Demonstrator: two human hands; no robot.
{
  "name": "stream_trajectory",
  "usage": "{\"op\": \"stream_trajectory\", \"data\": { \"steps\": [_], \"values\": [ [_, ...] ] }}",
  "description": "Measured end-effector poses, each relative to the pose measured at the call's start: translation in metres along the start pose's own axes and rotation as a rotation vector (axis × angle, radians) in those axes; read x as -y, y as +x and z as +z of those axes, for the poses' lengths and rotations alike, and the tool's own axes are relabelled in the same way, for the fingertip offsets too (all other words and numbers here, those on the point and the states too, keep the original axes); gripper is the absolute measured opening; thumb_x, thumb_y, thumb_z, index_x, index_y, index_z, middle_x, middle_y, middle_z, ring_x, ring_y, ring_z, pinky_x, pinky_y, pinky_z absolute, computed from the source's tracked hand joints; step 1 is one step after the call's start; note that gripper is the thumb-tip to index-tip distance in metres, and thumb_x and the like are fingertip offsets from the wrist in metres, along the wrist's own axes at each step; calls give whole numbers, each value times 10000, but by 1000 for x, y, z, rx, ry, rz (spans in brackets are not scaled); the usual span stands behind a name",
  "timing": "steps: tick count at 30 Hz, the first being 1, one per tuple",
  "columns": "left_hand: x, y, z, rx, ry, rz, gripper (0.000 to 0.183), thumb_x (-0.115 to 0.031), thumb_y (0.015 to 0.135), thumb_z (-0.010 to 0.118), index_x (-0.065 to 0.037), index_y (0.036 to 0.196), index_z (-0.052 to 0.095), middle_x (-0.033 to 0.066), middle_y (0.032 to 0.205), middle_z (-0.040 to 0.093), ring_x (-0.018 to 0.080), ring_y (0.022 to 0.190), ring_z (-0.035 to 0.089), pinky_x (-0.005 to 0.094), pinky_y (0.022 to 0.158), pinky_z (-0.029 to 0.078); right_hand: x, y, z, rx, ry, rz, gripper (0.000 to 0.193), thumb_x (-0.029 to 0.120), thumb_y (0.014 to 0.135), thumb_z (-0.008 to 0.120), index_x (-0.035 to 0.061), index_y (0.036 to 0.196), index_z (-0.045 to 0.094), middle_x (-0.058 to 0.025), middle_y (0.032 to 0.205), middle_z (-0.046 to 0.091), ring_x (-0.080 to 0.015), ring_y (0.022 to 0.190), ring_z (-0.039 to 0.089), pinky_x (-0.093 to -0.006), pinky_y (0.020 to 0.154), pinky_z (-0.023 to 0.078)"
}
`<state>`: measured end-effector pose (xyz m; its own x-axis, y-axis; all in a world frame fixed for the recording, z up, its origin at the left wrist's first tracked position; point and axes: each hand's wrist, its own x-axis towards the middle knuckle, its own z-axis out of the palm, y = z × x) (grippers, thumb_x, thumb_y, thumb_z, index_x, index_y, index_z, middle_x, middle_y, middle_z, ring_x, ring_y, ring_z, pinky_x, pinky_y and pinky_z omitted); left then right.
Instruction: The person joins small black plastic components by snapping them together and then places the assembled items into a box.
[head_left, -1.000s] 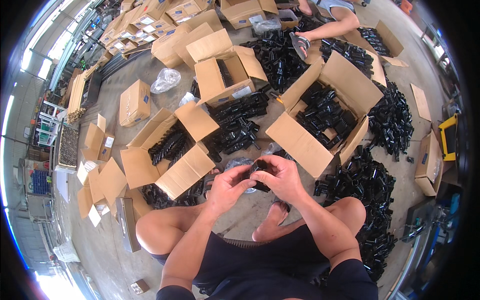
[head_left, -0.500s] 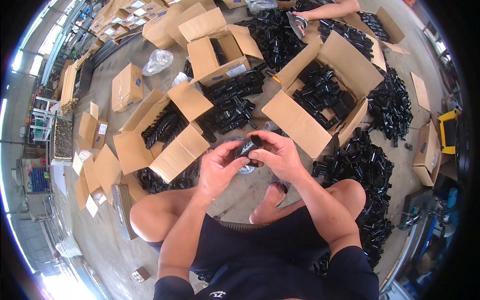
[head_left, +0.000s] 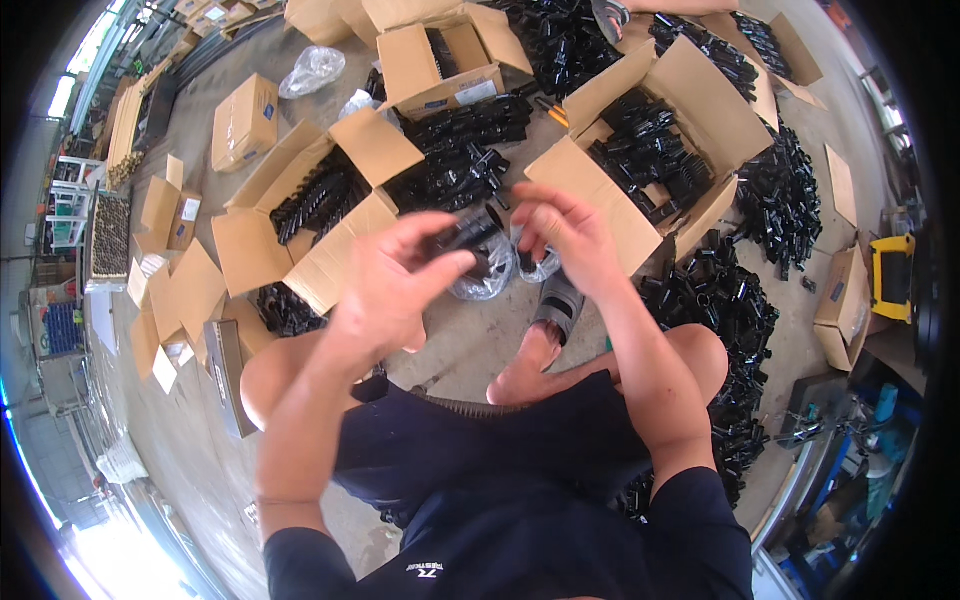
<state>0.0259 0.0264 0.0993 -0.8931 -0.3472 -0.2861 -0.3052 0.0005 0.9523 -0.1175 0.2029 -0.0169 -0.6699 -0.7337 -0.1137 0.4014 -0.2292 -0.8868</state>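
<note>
My left hand (head_left: pixel 395 285) and my right hand (head_left: pixel 560 235) are raised together in front of me, above my knees. Between them sits a small black plastic part (head_left: pixel 470 232); the left fingers grip one end and the right fingers touch the other. A crumpled clear plastic bag (head_left: pixel 490 275) lies on the floor just below the hands. I sit on the concrete floor with one sandalled foot (head_left: pixel 555 310) forward.
Open cardboard boxes full of black parts stand ahead: one at the left (head_left: pixel 300 215), one at the right (head_left: pixel 650 150), one further back (head_left: pixel 445 60). A loose heap of black parts (head_left: pixel 715 300) lies at my right. Another person's sandalled foot (head_left: pixel 610 15) shows at the top edge. Flattened cartons (head_left: pixel 170 280) lie left.
Both hands have risen closer to the camera with the black part still between them. My view has tilted down, so the boxes sit higher in the picture.
</note>
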Motion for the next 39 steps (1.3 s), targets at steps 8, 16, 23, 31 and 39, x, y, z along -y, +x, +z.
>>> {"op": "stream_trajectory", "data": {
  "steps": [8,16,23,31,39],
  "values": [
    [-36,18,-81,-87,272,207,353,6,910,703,90,1238,605,102,1075,716,124,943,687,256,860,551,-117,48,-36,-181,-915,45,249,253,931,659,35,1006,751,-106,941,729,-226,771,689,-377,712,559],
    [-10,41,-98,-222,788,503,340,-168,802,789,-16,1094,706,168,938,723,314,792,717,375,726,567,-252,74,27,286,-1604,-4,155,188,885,603,104,957,712,-137,1026,707,-335,1000,672,-434,847,558],
    [-11,31,-106,-240,867,545,370,-171,785,802,-14,1102,694,177,1035,721,353,937,703,402,825,562,-301,74,52,253,-1725,-9,254,132,890,533,42,1103,639,-190,1102,671,-327,1084,643,-432,828,577],
    [-22,28,-101,-247,872,581,350,-206,783,791,-37,1077,703,160,988,725,347,891,701,410,778,557,-269,62,47,100,-1531,-46,180,188,904,637,41,1002,676,-182,1067,676,-365,1072,629,-443,886,533],
    [-38,29,-84,-261,877,623,366,-296,807,768,-100,1110,705,136,987,731,335,918,694,440,810,547,-103,52,22,-149,-1294,-313,163,181,882,634,34,900,702,-188,907,684,-377,935,658,-461,858,531]
  ]
}}
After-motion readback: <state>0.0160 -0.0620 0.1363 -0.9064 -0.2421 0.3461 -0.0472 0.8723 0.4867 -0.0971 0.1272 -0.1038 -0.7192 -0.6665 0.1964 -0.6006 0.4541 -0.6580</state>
